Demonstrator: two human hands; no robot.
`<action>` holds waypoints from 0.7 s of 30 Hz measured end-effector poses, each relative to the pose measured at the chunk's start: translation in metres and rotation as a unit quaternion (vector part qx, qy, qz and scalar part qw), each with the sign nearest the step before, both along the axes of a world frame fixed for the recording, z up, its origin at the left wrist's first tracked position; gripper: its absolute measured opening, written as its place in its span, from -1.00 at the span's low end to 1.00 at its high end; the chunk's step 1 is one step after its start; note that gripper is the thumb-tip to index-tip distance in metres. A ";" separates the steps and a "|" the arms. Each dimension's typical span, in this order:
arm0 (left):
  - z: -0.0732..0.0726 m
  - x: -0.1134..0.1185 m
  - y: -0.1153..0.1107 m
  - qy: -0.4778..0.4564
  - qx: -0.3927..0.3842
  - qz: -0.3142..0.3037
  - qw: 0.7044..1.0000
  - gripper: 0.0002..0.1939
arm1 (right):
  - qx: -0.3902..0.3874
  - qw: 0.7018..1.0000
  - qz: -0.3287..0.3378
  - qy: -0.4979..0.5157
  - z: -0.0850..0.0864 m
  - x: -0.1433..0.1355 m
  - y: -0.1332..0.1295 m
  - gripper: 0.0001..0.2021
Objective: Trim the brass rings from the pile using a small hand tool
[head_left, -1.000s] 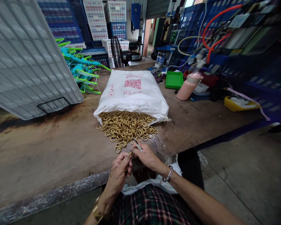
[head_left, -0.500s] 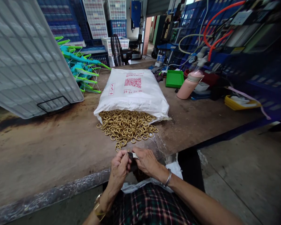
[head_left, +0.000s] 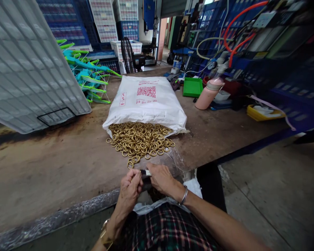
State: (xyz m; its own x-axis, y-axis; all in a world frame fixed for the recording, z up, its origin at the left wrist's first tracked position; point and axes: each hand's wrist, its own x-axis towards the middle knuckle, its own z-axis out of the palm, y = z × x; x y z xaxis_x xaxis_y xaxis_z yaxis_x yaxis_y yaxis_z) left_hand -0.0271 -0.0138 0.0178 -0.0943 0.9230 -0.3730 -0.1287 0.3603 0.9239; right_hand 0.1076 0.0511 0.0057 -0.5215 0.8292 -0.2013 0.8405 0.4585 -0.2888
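Observation:
Gold-coloured rings (head_left: 140,139) spill in a heap from the mouth of a white woven sack (head_left: 149,101) with red print. Just in front of the heap, at the table's edge, my left hand (head_left: 131,184) is closed, its thumb and fingers pinched together at the dark end of a small black-and-white object (head_left: 146,172). My right hand (head_left: 162,179) has its fingers wrapped round the white end of that object. What else the fingertips may hold is hidden.
A grey-white crate (head_left: 36,69) leans on the left, beside green and turquoise plastic pieces (head_left: 91,78). Behind the sack's right side are a green tray (head_left: 193,87), a pink bottle (head_left: 208,94) and a yellow tray (head_left: 264,113). A fan (head_left: 128,55) stands at the back.
My left hand has drawn slightly left, away from my right hand, and more of the dark part shows between them. The whole view has shifted a little.

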 end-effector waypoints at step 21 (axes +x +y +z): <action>-0.051 0.031 -0.016 -0.346 -0.392 0.126 0.843 -0.95 | 0.052 0.993 -0.107 0.022 -0.008 0.027 0.018 -0.85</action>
State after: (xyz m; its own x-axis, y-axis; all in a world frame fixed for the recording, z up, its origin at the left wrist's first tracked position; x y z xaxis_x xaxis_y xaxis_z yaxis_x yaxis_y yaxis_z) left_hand 0.0038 -0.0299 -0.0335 0.2408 0.3508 -0.9050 -0.7030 0.7059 0.0866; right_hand 0.1342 0.0689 -0.0019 -0.3374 0.9370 -0.0906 0.9096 0.2997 -0.2876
